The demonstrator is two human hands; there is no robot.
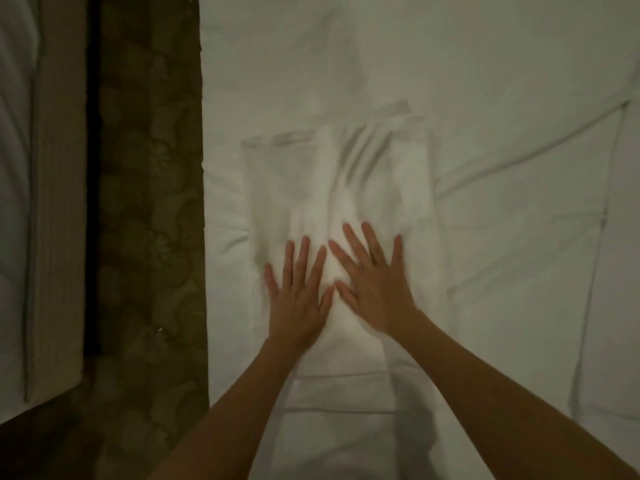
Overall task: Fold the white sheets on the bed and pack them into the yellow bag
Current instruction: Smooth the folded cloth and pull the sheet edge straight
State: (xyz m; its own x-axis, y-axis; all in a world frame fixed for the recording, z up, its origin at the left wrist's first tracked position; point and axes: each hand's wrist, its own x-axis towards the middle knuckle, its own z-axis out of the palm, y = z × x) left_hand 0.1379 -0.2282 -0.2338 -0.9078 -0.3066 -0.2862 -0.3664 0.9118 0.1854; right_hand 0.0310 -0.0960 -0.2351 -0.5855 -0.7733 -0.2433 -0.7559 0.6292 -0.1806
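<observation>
A folded white sheet (pixel 346 174) lies as a long narrow strip on the bed (pixel 502 98), running from the near edge away from me. My left hand (pixel 298 296) presses flat on the strip's left half, fingers spread and straight. Beside it, almost touching, my right hand (pixel 374 289) lies flat on the strip with straight spread fingers. Creases fan out in the fabric beyond my right fingertips. The yellow bag is not in view.
The bed's left edge runs down the frame. Left of it is a strip of dark patterned carpet (pixel 149 202). Further left stands a second bed or mattress (pixel 20 202) with white bedding. Rumpled white bedding covers the right side.
</observation>
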